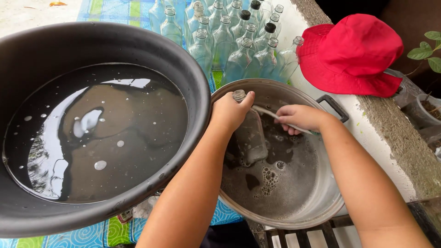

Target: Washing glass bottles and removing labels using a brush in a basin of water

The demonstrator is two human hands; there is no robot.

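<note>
Clearly both hands are down inside the metal pot, which holds dark, foamy wash water. Left hand is wrapped tight around the neck of a clear glass bottle, thumb near the threaded mouth; the bottle tilts with its base sunk in the suds, presumably so water can run in while the neck stays clear for working. Right hand is closed on the handle of a thin brush, whose pale shaft angles toward the bottle's mouth; whether the tip is inside cannot be told, as the left hand hides it. Just left of the pot, touching or nearly so, sits a big black basin of darker, calmer water with a few stray bubbles, likely rinse water kept within reach. Beyond the pot a cluster of glass bottles stands upright on a patterned blue-green mat, most uncapped, a few with black caps. A red bucket hat lies on the concrete ledge to the right, near a small potted plant.
</note>
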